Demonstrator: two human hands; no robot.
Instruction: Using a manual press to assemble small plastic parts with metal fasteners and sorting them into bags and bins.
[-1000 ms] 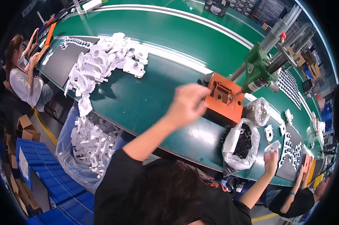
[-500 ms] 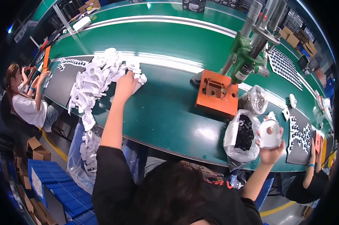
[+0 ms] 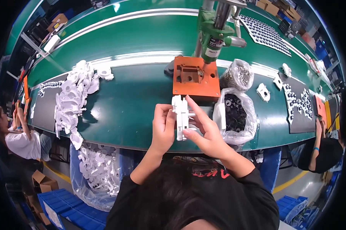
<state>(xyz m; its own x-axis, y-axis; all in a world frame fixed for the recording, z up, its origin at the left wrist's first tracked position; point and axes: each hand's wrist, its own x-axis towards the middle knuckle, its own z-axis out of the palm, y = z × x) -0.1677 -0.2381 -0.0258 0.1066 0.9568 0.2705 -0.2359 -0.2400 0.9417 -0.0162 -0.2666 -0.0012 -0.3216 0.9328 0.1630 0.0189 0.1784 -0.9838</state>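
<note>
Left grip (image 3: 163, 128) and right grip (image 3: 208, 135) are holding a white part (image 3: 180, 119) between them mid-frame, its long axis pointing up-frame toward the orange fixture (image 3: 197, 87), the right lying nearer.

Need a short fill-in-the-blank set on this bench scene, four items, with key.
1. The workpiece held between the left hand and right hand is coloured ____.
2. The block beneath the green press is coloured ____.
3. The open bag nearest the right hand contains pieces coloured ____.
4. The big heap on the table lies to the person's ____.

Missing words: white; orange; black; left.
</note>
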